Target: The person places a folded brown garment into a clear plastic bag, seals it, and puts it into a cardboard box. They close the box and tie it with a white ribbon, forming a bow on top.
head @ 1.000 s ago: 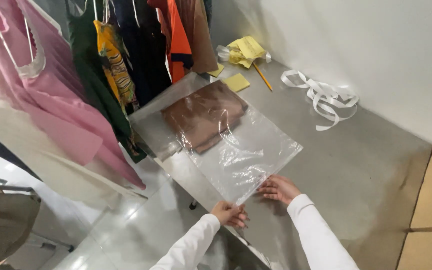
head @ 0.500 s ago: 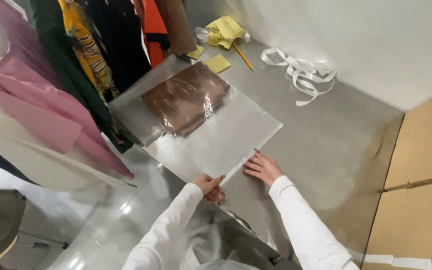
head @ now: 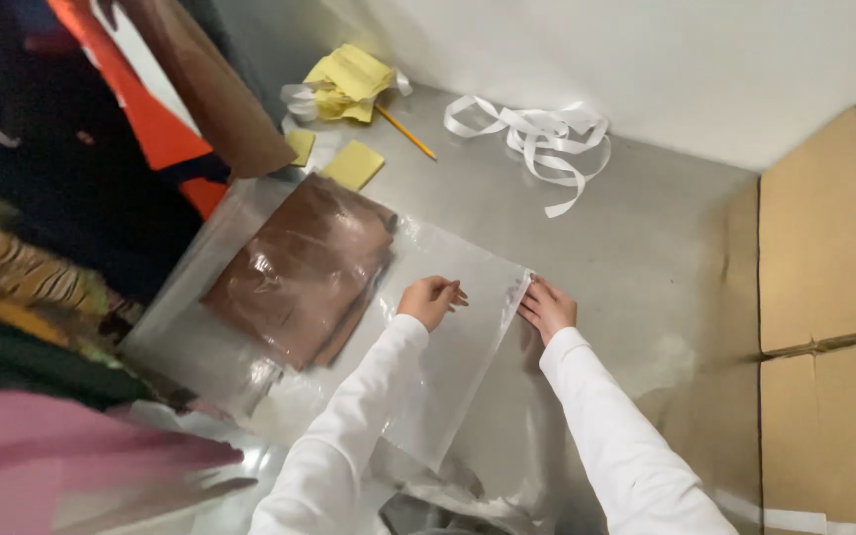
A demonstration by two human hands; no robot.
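- R hand (head: 548,308): grip pinching the open edge of a clear plastic bag (head: 453,342), fingers flat on the film.
- L hand (head: 429,299): loosely curled, resting on the bag's top; can't tell if it grips.
- Bag lies flat on steel tabletop (head: 636,248), w/ folded brown garment (head: 299,272) inside its far end.
- Beyond: yellow notes (head: 352,162), pencil (head: 406,132), white strips (head: 537,134). Cardboard boxes (head: 829,238) at R.

You see even, soft light; glare on the plastic bag (head: 448,327); hanging clothes (head: 61,267) blur at left.
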